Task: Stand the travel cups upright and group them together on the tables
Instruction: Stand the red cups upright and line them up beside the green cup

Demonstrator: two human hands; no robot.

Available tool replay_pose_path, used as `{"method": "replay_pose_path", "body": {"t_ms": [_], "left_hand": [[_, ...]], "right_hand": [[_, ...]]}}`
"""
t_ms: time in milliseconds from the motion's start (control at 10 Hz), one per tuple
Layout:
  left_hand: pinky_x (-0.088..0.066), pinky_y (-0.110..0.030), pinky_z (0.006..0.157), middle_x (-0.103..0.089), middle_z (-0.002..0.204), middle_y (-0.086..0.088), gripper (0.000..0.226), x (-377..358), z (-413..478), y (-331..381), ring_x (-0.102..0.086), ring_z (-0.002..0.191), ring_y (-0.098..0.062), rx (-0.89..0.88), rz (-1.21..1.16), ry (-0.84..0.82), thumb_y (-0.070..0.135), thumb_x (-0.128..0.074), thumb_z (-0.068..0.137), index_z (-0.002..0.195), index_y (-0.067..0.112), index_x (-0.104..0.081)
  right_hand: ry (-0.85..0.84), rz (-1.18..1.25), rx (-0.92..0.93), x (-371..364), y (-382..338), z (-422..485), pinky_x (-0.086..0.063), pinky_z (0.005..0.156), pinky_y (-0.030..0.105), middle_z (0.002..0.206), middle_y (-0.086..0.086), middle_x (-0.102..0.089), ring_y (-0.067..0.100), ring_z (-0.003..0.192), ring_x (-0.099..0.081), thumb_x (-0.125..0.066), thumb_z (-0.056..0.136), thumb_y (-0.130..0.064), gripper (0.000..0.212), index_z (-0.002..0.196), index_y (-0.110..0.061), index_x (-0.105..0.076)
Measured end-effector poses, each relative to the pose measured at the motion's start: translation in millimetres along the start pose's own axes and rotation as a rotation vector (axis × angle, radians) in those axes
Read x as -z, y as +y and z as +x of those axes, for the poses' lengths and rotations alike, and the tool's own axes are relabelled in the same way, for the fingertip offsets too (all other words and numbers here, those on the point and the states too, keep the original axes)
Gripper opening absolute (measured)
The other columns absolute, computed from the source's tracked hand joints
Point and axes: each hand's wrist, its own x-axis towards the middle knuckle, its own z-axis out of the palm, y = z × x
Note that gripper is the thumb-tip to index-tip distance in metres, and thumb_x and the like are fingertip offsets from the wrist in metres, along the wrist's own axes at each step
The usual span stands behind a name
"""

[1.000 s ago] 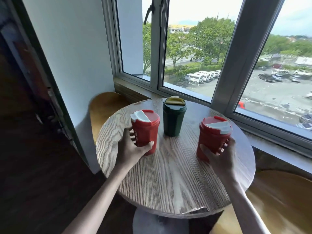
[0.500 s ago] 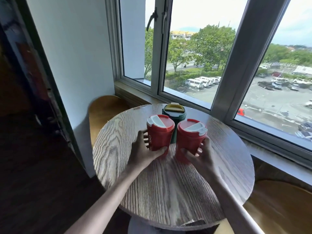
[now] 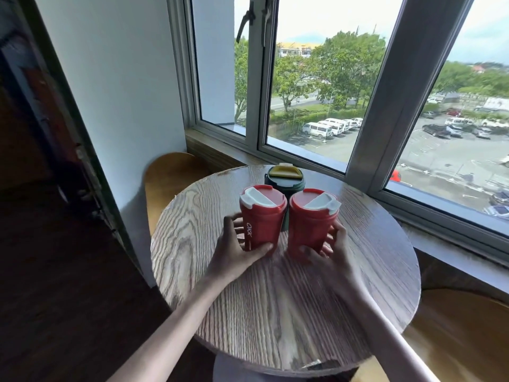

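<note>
Window-side round table (image 3: 275, 312): my left hand (image 3: 234, 250) and right hand (image 3: 329, 250) each wrap a red cup (image 3: 261, 216), (image 3: 312, 219) before the green cup (image 3: 285, 179); I'd close gaps gently, bases flat.

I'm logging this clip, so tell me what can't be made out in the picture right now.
- Green cup, head view: body hidden behind the two red cups; contact unclear.
- Right hand: motion-blurred, grip on the right red cup uncertain.
- Table: base cut off by bottom edge.
</note>
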Motion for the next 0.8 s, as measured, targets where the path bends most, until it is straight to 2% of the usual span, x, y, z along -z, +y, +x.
{"method": "replay_pose_path", "body": {"t_ms": [100, 200, 300, 400, 500, 600, 700, 800], "left_hand": [[-0.053, -0.021, 0.084, -0.047, 0.111, 0.021, 0.076, 0.1, -0.1, -0.4, -0.057, 0.104, -0.003, -0.007, -0.008, -0.016, 0.034, -0.082, 0.067, 0.121, 0.032, -0.028], [-0.054, -0.025, 0.085, -0.051, 0.111, 0.014, 0.076, -0.4, -0.2, -3.2, -0.059, 0.105, -0.006, -0.004, 0.008, -0.006, 0.03, -0.084, 0.068, 0.119, 0.031, -0.028], [-0.055, -0.027, 0.083, -0.051, 0.115, 0.006, 0.076, -1.3, -0.1, -3.7, -0.058, 0.103, -0.005, -0.005, 0.027, 0.001, 0.033, -0.084, 0.068, 0.119, 0.03, -0.028], [-0.055, -0.026, 0.084, -0.051, 0.114, 0.007, 0.076, -0.9, -0.3, -3.1, -0.058, 0.102, -0.002, 0.002, 0.026, 0.005, 0.033, -0.084, 0.067, 0.119, 0.029, -0.028], [-0.054, -0.024, 0.083, -0.049, 0.11, 0.015, 0.076, -0.3, -1.3, -1.6, -0.057, 0.101, 0.002, 0.0, 0.026, 0.01, 0.032, -0.084, 0.067, 0.118, 0.03, -0.029], [-0.054, -0.022, 0.081, -0.048, 0.109, 0.018, 0.075, -0.7, -1.7, -1.3, -0.058, 0.101, 0.001, 0.0, 0.025, 0.013, 0.03, -0.084, 0.068, 0.118, 0.03, -0.029], [-0.053, -0.018, 0.081, -0.05, 0.111, 0.014, 0.075, -0.2, -2.6, -0.8, -0.058, 0.103, 0.0, 0.002, 0.011, 0.015, 0.031, -0.084, 0.067, 0.12, 0.028, -0.03], [-0.052, -0.013, 0.079, -0.051, 0.112, 0.013, 0.075, -0.1, -3.2, -0.2, -0.057, 0.102, 0.003, 0.003, -0.001, 0.018, 0.028, -0.084, 0.067, 0.122, 0.025, -0.032]], "right_hand": [[0.004, 0.016, 0.011, 3.3, 6.8, 5.5, -0.051, 0.073, 0.013, 0.111, -0.006, -0.054, 0.001, 0.095, -0.06, -0.076, 0.073, -0.004, 0.07, 0.125, -0.02, -0.031], [-0.005, 0.009, 0.019, 3.1, 8.0, 7.7, -0.052, 0.075, 0.013, 0.11, -0.004, -0.054, 0.004, 0.094, -0.058, -0.071, 0.075, 0.006, 0.069, 0.126, -0.018, -0.031], [0.01, -0.005, -0.002, 2.6, 7.0, 8.7, -0.053, 0.073, 0.014, 0.109, -0.005, -0.053, 0.005, 0.092, -0.06, -0.075, 0.073, 0.003, 0.072, 0.125, -0.019, -0.031], [0.028, -0.03, -0.014, 0.5, 7.1, 9.8, -0.054, 0.071, 0.017, 0.108, -0.005, -0.054, 0.006, 0.092, -0.06, -0.078, 0.07, -0.002, 0.075, 0.123, -0.023, -0.03], [0.018, -0.036, 0.001, 1.3, 8.2, 9.4, -0.055, 0.073, 0.018, 0.109, -0.008, -0.054, 0.006, 0.094, -0.061, -0.081, 0.069, -0.006, 0.077, 0.124, -0.024, -0.029], [-0.01, -0.068, 0.008, 2.5, 8.5, 7.9, -0.054, 0.082, 0.025, 0.112, -0.008, -0.056, 0.006, 0.1, -0.062, -0.085, 0.064, -0.019, 0.083, 0.125, -0.027, -0.03], [-0.002, -0.04, 0.025, 2.7, 7.6, 7.5, -0.051, 0.077, 0.013, 0.113, -0.008, -0.054, -0.009, 0.095, -0.061, -0.082, 0.067, -0.01, 0.077, 0.123, -0.022, -0.032], [-0.001, -0.026, 0.043, 2.5, 5.9, 6.1, -0.048, 0.073, 0.007, 0.111, -0.008, -0.054, -0.016, 0.09, -0.059, -0.079, 0.069, -0.008, 0.074, 0.125, -0.017, -0.032]]}}
